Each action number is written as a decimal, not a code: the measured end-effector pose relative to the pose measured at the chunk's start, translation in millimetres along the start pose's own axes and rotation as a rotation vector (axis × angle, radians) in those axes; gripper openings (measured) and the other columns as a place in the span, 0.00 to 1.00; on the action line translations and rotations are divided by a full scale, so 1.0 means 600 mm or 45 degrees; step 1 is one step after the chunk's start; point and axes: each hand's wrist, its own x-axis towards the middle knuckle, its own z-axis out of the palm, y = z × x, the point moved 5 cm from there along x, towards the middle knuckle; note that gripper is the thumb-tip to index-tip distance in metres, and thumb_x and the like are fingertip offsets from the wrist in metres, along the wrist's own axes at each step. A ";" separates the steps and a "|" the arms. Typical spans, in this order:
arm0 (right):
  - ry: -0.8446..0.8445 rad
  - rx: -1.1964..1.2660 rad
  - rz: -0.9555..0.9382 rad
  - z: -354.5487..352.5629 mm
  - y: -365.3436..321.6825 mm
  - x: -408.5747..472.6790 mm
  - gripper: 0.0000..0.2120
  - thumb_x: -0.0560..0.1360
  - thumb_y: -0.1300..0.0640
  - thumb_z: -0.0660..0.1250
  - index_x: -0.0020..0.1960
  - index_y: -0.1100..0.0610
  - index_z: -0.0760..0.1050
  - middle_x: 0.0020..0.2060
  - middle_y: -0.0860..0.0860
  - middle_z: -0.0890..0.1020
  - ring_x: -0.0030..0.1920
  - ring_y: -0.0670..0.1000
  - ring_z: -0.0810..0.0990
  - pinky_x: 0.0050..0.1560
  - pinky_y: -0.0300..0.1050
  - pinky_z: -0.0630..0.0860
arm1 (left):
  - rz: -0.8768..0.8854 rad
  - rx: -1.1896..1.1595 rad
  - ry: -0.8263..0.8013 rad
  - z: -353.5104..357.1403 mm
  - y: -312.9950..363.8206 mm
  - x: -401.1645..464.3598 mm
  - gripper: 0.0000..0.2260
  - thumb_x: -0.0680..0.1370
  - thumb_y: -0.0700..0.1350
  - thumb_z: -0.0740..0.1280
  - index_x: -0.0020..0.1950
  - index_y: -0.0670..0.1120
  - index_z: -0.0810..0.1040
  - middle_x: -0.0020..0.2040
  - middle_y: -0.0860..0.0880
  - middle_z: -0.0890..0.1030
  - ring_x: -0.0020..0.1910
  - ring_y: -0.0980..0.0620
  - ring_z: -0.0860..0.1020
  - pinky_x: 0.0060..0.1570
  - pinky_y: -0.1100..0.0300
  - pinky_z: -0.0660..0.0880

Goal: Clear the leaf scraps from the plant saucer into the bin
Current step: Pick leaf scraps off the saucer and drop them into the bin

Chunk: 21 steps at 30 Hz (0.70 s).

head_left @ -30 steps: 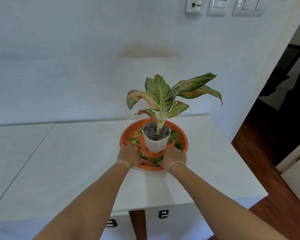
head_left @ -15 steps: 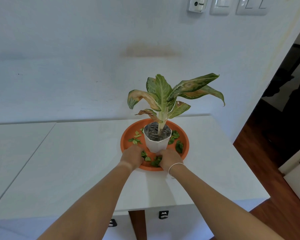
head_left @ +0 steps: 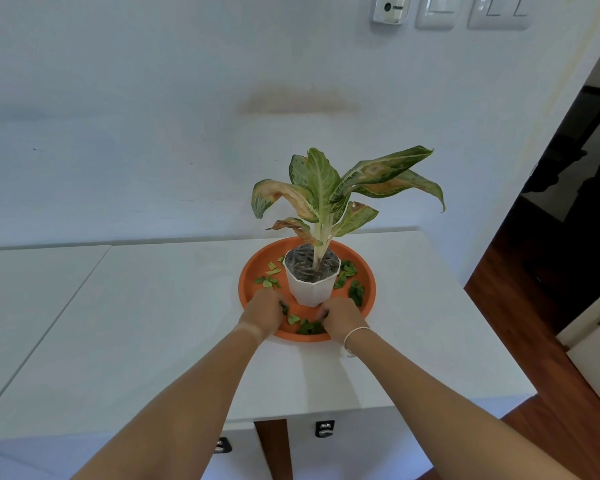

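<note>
An orange plant saucer [head_left: 250, 271] sits on the white table [head_left: 153, 323], with a white pot [head_left: 310, 289] and its leafy plant [head_left: 321, 192] standing in the middle. Green leaf scraps lie around the pot: a cluster at the near rim [head_left: 307, 328], some on the left [head_left: 269, 280] and some on the right [head_left: 355, 292]. My left hand [head_left: 262, 311] and my right hand [head_left: 343, 318] rest inside the near part of the saucer, either side of the pot's base. Both have fingers curled down onto scraps. No bin is in view.
The table's right edge [head_left: 492, 341] drops to a wooden floor [head_left: 499, 271], and a dark doorway [head_left: 568, 202] opens beyond it. A white wall with switches [head_left: 433, 10] runs behind. A seam [head_left: 66, 296] divides the table on the left.
Both hands moved from the saucer's near rim inward toward the pot's base, and their fingers closed over the scraps lying there.
</note>
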 end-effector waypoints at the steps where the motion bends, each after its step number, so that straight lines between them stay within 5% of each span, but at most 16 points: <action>1: 0.007 0.091 0.040 -0.004 0.002 0.002 0.15 0.75 0.69 0.58 0.50 0.61 0.83 0.54 0.54 0.82 0.55 0.55 0.79 0.59 0.43 0.74 | 0.006 0.032 0.011 -0.003 0.002 0.002 0.17 0.78 0.33 0.54 0.43 0.43 0.82 0.42 0.51 0.81 0.38 0.56 0.76 0.37 0.69 0.71; 4: 0.005 0.386 0.150 -0.022 0.009 0.004 0.13 0.75 0.70 0.60 0.49 0.63 0.83 0.48 0.50 0.82 0.52 0.52 0.78 0.58 0.39 0.71 | -0.055 0.040 0.046 -0.020 0.004 0.012 0.17 0.78 0.32 0.54 0.52 0.40 0.82 0.48 0.48 0.79 0.46 0.51 0.74 0.47 0.63 0.69; 8: -0.046 0.949 0.296 -0.036 0.023 0.002 0.12 0.74 0.72 0.63 0.38 0.61 0.79 0.34 0.51 0.76 0.33 0.49 0.73 0.35 0.36 0.72 | -0.204 -0.235 0.060 -0.036 0.006 0.015 0.15 0.78 0.35 0.51 0.35 0.42 0.72 0.34 0.47 0.72 0.33 0.51 0.68 0.34 0.60 0.63; 12: -0.129 1.664 0.449 -0.029 0.026 0.000 0.13 0.77 0.74 0.57 0.59 0.69 0.73 0.38 0.56 0.74 0.32 0.50 0.69 0.20 0.32 0.72 | -0.444 -0.754 0.151 -0.040 0.001 0.006 0.13 0.76 0.38 0.51 0.33 0.47 0.67 0.31 0.49 0.66 0.29 0.51 0.63 0.30 0.60 0.63; 16: -0.275 1.989 0.553 -0.025 0.026 -0.011 0.10 0.78 0.71 0.53 0.50 0.66 0.73 0.41 0.56 0.73 0.34 0.51 0.70 0.21 0.32 0.72 | -0.532 -1.162 0.194 -0.036 0.005 -0.013 0.10 0.74 0.43 0.53 0.32 0.47 0.64 0.33 0.50 0.66 0.28 0.52 0.60 0.30 0.60 0.66; 21: -0.303 2.195 0.671 -0.017 0.028 -0.022 0.09 0.73 0.64 0.51 0.42 0.63 0.69 0.39 0.56 0.71 0.34 0.53 0.69 0.31 0.39 0.67 | -0.563 -1.263 0.232 -0.033 0.006 -0.018 0.12 0.79 0.52 0.59 0.39 0.46 0.70 0.40 0.48 0.69 0.31 0.53 0.65 0.35 0.57 0.76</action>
